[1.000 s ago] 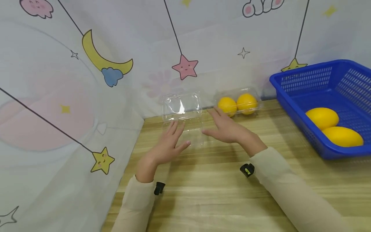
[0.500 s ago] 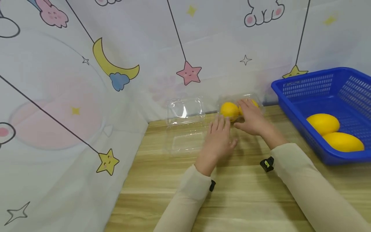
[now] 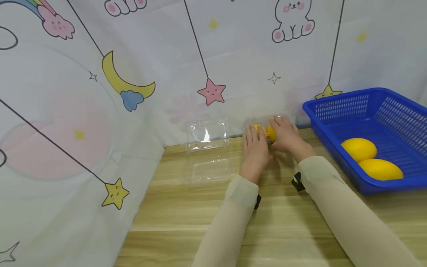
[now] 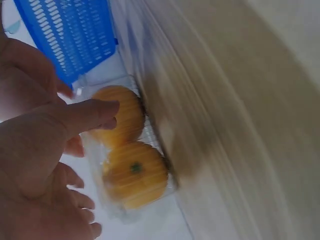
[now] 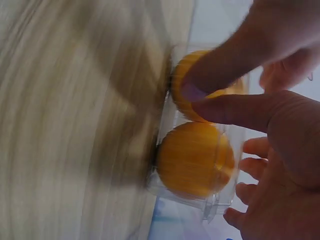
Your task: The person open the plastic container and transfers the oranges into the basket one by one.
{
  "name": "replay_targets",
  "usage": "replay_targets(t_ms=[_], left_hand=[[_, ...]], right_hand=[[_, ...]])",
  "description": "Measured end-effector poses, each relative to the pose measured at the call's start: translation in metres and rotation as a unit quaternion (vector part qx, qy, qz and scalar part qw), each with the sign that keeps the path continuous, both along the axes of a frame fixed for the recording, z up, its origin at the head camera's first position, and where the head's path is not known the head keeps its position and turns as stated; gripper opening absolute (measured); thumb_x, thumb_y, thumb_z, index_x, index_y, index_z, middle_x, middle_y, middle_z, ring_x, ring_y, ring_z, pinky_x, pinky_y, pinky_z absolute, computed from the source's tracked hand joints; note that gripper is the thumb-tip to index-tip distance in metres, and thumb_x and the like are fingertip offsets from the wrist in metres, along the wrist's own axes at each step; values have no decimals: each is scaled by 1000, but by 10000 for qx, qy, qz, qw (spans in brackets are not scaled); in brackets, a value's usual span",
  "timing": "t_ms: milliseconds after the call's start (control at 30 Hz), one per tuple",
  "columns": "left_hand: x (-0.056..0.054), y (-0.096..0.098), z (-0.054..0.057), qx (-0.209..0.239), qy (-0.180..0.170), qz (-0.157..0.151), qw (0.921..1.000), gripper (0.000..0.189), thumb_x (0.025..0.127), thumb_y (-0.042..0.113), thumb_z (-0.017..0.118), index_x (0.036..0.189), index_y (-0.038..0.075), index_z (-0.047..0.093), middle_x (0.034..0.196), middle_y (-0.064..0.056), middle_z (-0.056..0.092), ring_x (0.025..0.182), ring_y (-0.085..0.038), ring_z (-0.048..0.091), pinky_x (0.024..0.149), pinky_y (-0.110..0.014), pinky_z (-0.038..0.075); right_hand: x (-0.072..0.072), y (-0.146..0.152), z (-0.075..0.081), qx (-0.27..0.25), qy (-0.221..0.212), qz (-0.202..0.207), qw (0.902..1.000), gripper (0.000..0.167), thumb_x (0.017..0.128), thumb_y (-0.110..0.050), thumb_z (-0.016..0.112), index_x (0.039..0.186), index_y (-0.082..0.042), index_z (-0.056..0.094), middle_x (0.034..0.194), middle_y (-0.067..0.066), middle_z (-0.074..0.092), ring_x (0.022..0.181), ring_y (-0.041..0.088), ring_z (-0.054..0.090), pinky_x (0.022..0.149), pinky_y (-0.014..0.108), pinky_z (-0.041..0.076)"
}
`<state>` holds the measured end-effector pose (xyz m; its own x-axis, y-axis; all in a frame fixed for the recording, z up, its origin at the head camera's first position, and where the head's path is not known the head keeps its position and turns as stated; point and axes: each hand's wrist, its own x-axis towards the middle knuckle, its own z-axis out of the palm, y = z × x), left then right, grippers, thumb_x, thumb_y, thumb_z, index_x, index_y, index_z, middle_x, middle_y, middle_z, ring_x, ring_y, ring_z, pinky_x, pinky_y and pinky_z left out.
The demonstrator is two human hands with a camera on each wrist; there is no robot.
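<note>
A clear plastic clamshell box [image 5: 182,196] holds two oranges [image 4: 135,175], one with a green stem mark, at the back of the table. My left hand [image 3: 256,154] is over the near left side of this box, thumb held out in front and fingers above. On its right side is my right hand [image 3: 286,139], with fingers over the top and thumb before the fruit. Both hands partly cover the box in the head view. Whether the left fingers touch it, I cannot tell. A second clamshell box [image 3: 207,135] lies unfolded on the left, its lid leaning against the backdrop.
A blue slotted basket [image 3: 337,163] stands on the right with two more oranges [image 3: 381,169] inside. Behind and to the left, a printed cloth backdrop [image 3: 247,55] borders the wooden table [image 3: 186,215].
Both hands have left the unfolded box and moved right to the box of oranges. The right hand got there first; the left has since come up beside it.
</note>
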<state>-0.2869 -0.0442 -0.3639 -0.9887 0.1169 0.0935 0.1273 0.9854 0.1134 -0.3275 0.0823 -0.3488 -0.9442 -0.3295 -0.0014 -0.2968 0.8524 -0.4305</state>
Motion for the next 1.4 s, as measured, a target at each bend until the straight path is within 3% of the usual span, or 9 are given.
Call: replay_targets(t_ms=[167,333,433,667,900,1133,1400], left_hand=[[-17,8,-11,-301,345,96,9989,112,89,55,82,170,7,21,177,-16,15,165,-30,8,132,-42,14],[-30,9,-17,-638,275,174,9974,106,92,54,79,169,9,23,177,-8,20,165,-25,16,132,-43,17],[-31,9,-16,-713,182,176,9971,100,97,55,74,170,9,22,177,-7,21,164,-24,17,132,-42,16],[-9,3,-8,-881,-78,242,9958,100,98,58,69,170,10,20,177,-7,20,164,-24,17,132,-42,17],[13,2,-9,-900,-94,-63,9959,100,99,53,70,171,9,16,178,-9,15,165,-24,14,132,-42,16],[34,-2,-14,-1033,251,12,9943,96,99,56,69,169,9,25,174,-8,29,161,-24,27,130,-40,24],[66,6,-6,-1298,30,173,9914,95,98,59,67,169,11,26,175,-7,26,161,-23,25,129,-37,27]], right_hand=[[0,1,-9,354,-37,-18,9994,99,90,-7,79,166,5,19,175,28,9,161,50,-1,127,67,1],[0,0,-10,382,171,-68,9991,95,90,-10,81,166,4,25,174,25,17,161,47,8,127,67,4],[2,2,-11,430,272,-107,9986,95,89,-12,83,165,3,27,174,25,19,160,47,12,127,67,8],[19,-2,-11,394,299,19,9988,89,94,-12,77,166,1,26,174,24,19,161,47,11,127,67,10],[43,4,-11,595,366,-2,9976,90,93,-16,79,165,1,28,173,25,21,159,49,15,124,69,13],[55,8,-12,456,429,266,9977,92,90,-22,85,163,2,35,170,25,29,156,49,22,120,73,20],[84,18,-4,569,671,647,9940,92,86,-28,88,158,3,42,163,28,39,150,53,34,114,75,30]])
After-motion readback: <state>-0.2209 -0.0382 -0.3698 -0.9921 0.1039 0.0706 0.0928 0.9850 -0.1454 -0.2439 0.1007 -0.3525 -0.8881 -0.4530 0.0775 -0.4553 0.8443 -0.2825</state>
